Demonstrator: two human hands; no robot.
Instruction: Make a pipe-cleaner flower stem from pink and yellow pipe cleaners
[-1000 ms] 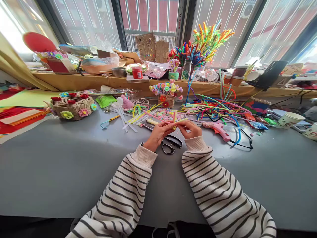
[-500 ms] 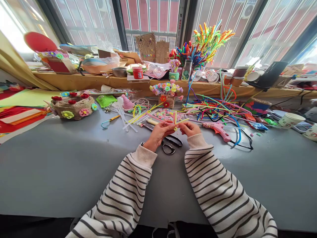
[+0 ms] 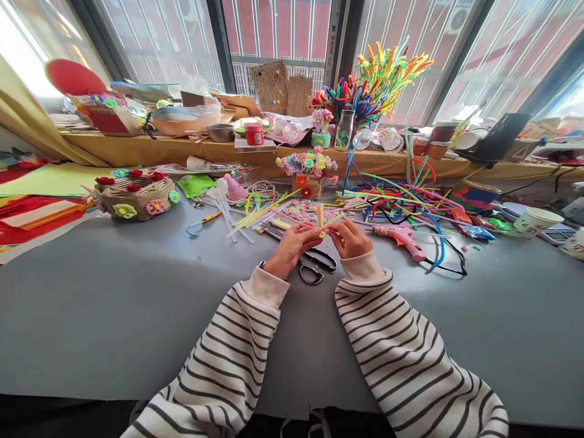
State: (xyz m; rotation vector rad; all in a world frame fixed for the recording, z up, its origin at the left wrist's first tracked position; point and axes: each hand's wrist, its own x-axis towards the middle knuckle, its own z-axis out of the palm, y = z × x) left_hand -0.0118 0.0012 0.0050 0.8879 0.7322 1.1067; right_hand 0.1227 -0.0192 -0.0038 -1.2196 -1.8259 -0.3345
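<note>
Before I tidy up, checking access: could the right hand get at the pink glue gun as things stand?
Probably yes: the pink glue gun lies beside the right hand, with nothing visibly blocking, though those fingers appear busy pinching the pipe-cleaner piece.

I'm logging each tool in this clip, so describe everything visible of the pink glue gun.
The pink glue gun looks like plastic, with an orange-red trigger. It lies on its side on the grey table, narrow front toward the right hand, handle slanting away and nearer the wearer. A black cord leaves the handle's end; a blue pipe cleaner crosses it in view. Neither hand grips it. Whether it is switched on cannot be told.
</note>
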